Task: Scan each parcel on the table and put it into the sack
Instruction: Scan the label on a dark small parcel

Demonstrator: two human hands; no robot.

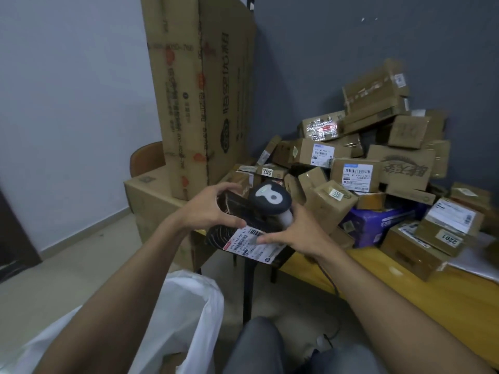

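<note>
My left hand point(209, 209) grips a dark parcel point(232, 233) with a white shipping label point(253, 245), held in the air past the table's left end. My right hand point(294, 233) holds the handle of a black barcode scanner point(270, 198), whose head sits just above the parcel; its fingers also reach across the label. The white sack point(194, 306) lies open below, near my left forearm. Several cardboard parcels point(359, 174) are heaped on the yellow table point(405, 290) to the right.
A tall cardboard sheet point(197, 90) leans on a large box point(151, 195) at the left, with a chair back point(147, 157) behind. A purple box point(378, 222) sits in the pile. The scanner cable point(330, 279) hangs over the table's front edge. My knees point(270, 346) are below.
</note>
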